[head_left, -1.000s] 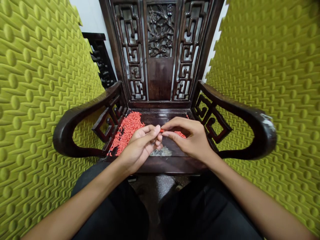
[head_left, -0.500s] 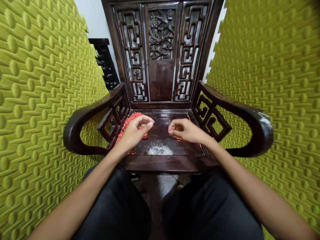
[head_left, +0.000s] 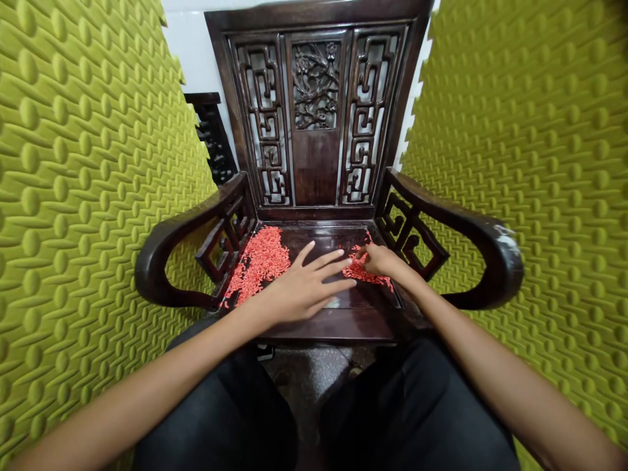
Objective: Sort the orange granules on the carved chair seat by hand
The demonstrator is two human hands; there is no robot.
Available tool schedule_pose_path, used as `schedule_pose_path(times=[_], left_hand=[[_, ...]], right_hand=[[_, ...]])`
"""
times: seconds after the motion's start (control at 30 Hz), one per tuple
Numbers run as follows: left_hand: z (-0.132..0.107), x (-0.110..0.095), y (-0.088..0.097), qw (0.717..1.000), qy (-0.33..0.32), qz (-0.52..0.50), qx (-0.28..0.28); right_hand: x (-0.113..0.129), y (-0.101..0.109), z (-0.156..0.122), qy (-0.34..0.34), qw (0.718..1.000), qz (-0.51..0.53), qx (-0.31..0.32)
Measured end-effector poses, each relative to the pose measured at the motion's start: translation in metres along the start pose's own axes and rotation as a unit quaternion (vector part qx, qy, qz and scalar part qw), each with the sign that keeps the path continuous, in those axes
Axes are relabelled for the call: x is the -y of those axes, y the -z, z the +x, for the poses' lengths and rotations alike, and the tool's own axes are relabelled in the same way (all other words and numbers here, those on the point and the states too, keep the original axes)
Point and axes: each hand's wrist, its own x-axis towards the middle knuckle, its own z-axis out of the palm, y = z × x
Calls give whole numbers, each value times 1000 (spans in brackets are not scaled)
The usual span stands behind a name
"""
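Left hand (head_left: 307, 288): open and flat, palm down, fingers spread and stretched toward 2 o'clock over the middle of the chair seat (head_left: 318, 237). It holds nothing. A sliver of pale scraps (head_left: 334, 303) shows at the hand's 4 o'clock edge; the rest of that patch is hidden under the palm.

Right hand (head_left: 381, 260): fingers curled, tips gathered down onto the small red heap (head_left: 366, 273). Whether a piece is pinched between them cannot be told.

Small red heap: right side of the seat, at 3 o'clock from the left hand, with the left fingertips (head_left: 349, 262) just beside its near edge. It lies touching and under the right fingertips.

Large red heap (head_left: 260, 260): left side of the seat, along the left armrest (head_left: 184, 230), at 10 o'clock from the left hand, near it but untouched, and well apart from the right hand.

Surroundings: carved dark backrest (head_left: 314, 124) at 12 o'clock, green foam panels (head_left: 78, 170) on both sides, black trousers (head_left: 230, 418) at 6 o'clock
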Motion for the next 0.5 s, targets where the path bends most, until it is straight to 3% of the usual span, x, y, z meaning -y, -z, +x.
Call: schedule_pose_path(times=[0.17, 0.23, 0.3, 0.5], left_hand=[[-3, -19, 12, 995, -50, 49, -65], [-5, -19, 11, 993, -43, 78, -74], [-6, -18, 8, 992, -27, 103, -68], [-5, -20, 1, 990, 41, 124, -49]], right_hand=[[21, 14, -33, 117, 982, 146, 38], [30, 19, -47, 201, 922, 311, 110], [37, 21, -58, 242, 877, 392, 139], [57, 22, -72, 319, 845, 419, 97]])
